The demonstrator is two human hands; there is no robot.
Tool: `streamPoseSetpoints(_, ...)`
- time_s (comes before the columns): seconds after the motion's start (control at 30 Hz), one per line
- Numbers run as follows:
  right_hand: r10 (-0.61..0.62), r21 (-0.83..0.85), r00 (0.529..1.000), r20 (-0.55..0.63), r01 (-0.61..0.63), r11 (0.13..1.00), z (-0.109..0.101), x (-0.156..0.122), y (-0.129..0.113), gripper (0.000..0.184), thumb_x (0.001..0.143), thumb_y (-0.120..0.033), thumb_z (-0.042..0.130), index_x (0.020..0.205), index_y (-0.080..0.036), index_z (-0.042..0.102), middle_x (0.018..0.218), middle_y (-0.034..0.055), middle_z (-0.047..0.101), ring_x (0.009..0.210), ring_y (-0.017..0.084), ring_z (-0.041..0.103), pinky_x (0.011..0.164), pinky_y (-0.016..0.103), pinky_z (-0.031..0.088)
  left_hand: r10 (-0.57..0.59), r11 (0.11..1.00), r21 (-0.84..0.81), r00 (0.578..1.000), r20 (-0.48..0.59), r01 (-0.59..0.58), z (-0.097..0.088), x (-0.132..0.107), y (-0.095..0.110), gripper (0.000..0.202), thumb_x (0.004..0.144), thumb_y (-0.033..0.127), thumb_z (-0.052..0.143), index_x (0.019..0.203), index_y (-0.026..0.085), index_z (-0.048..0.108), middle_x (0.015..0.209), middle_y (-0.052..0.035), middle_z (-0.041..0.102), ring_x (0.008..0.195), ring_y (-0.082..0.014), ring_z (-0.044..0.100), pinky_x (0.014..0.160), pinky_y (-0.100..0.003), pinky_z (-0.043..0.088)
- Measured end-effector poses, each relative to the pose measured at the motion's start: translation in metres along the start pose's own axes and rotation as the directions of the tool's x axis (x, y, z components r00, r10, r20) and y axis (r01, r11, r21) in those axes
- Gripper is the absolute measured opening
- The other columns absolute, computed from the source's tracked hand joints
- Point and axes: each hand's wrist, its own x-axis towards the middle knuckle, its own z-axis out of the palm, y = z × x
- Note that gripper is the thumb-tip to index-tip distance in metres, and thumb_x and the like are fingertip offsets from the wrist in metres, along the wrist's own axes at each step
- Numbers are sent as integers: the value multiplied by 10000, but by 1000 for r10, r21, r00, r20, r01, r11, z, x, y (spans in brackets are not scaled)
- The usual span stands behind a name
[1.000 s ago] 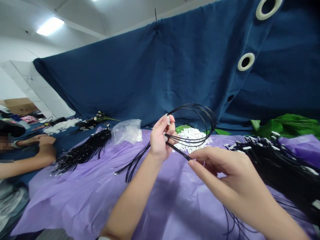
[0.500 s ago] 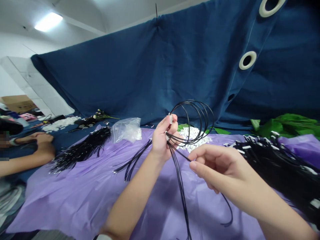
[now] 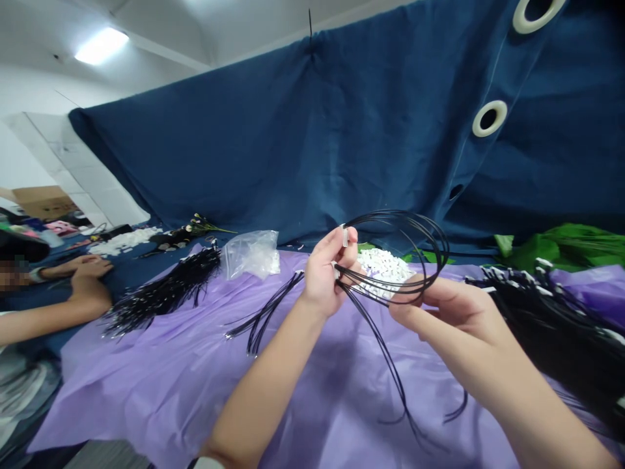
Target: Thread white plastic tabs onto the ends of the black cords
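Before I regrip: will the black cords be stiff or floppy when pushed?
The cords are probably springy, arching in a loop from the left hand. Their ends may flop, hanging in slack curves. Being thin, they likely weigh little.

A wrinkled purple plastic sheet [image 3: 146, 391] covers much of the dark blue table [image 3: 131, 271]. On it lie a long bundle of thin black cords [image 3: 168, 290], a clear plastic bag [image 3: 250, 253], a heap of small white pieces [image 3: 383, 266] and, at right, a broad pile of white-tagged black cords [image 3: 551, 329].
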Motion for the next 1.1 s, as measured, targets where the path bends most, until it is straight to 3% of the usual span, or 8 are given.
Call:
streamPoseSetpoints(0.13,-10,-50,1000,-10,9,999,1,-5,-3,139,790,-228,640,657,-186,645,713,5,648,776,150,608,592,213,438,36,999,15,999,30,-36,-1,0,-2,241,956,328,446,787,169,509,480,91,225,316,-34,162,352,-163,176)
streamPoseSetpoints(0.27,-31,-80,999,-22,29,996,2,-9,-4,101,788,-236,639,709,-185,674,806,12,698,701,134,614,586,220,463,124,991,48,991,55,-127,-3,0,-5,247,926,376,512,788,171,510,485,93,242,326,-30,180,368,-168,177)
streamPoseSetpoints(0.43,-207,-262,978,10,203,943,6,-16,-13,99,776,-197,645,691,-208,695,554,-44,611,449,69,517,421,165,391,205,976,79,979,-17,-203,-3,0,-6,283,893,412,564,765,168,498,486,90,253,354,-26,169,380,-168,170)
streamPoseSetpoints(0.63,-364,-396,917,161,398,828,16,-23,-13,145,762,-82,635,741,-208,702,598,-53,594,496,42,541,481,142,399,258,965,59,962,-91,-254,3,-1,-4,304,861,416,616,752,165,484,498,92,243,380,-21,167,390,-164,169)
streamPoseSetpoints(0.9,-247,-491,923,294,368,790,25,-22,4,122,848,-114,593,829,-206,670,708,-18,582,578,97,527,554,230,380,244,970,36,961,-131,-241,8,-4,1,301,897,406,563,738,179,446,505,90,201,373,-26,137,386,-166,181)
streamPoseSetpoints(1.0,-295,-565,896,332,440,698,27,-22,7,162,876,-104,544,763,-195,617,715,-8,572,568,105,529,521,247,324,205,979,21,968,-145,-204,10,-5,3,296,917,395,532,738,182,430,515,87,189,379,-29,127,379,-164,170)
streamPoseSetpoints(1.1,-401,-678,842,360,531,507,28,-23,8,239,850,-53,494,658,-190,534,636,-11,520,453,102,440,445,278,200,151,988,-1,973,-172,-153,12,-6,5,282,948,371,472,744,183,418,527,86,172,384,-32,108,374,-166,145)
